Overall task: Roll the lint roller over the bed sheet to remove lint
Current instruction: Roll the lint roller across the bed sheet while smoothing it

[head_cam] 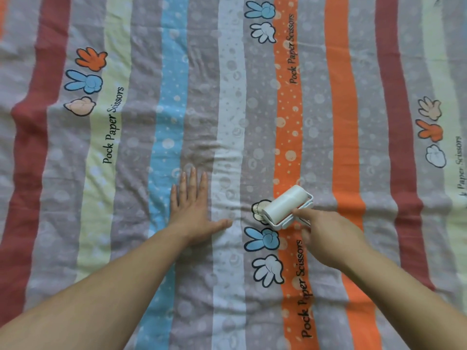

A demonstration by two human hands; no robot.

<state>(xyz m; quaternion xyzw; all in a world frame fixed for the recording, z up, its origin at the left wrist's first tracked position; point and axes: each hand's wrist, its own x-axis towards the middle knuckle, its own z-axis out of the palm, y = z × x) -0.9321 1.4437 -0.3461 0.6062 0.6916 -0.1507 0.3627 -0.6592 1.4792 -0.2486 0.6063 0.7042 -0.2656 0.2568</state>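
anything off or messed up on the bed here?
Nothing damaged or spilled. The bed sheet is creased ahead of the flat left hand, around the pale centre stripe. The right hand holds the lint roller on the fabric.

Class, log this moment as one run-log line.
left hand flat on sheet | right hand holds roller | roller on sheet

Bed sheet: grey, red, blue, orange, pale-yellow stripes, faintly dotted, seemingly bubble-like; white lint roller.
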